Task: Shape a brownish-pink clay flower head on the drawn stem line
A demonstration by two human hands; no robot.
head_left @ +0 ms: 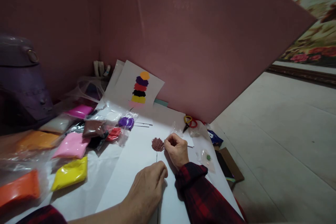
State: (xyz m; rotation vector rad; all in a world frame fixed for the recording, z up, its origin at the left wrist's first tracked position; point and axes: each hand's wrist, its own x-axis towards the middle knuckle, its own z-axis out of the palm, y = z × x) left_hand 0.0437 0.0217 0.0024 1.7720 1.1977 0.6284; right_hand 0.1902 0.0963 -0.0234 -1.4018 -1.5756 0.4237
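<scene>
A brown ruffled flower head (158, 144), which looks like modelling clay, is on the white sheet (126, 178). A thin dark stem (156, 157) runs down from it and passes out of sight at my left hand (149, 183). That hand is closed, thumb and fingers together; whatever is in it is hidden. At the flower's right edge, my right hand (177, 149) pinches thumb and forefinger together, touching or nearly touching the petals. Anything between those fingertips is too small to make out. A thin metal strip (191, 146) shows just right of this hand.
Clay packets lie at left, among them yellow (70, 174), pink (71, 145) and orange (19, 188). A card with stacked coloured shapes (158, 85) leans on the pink wall panel. Scissors (187, 122) and a small bag with green clay (208, 157) lie at right.
</scene>
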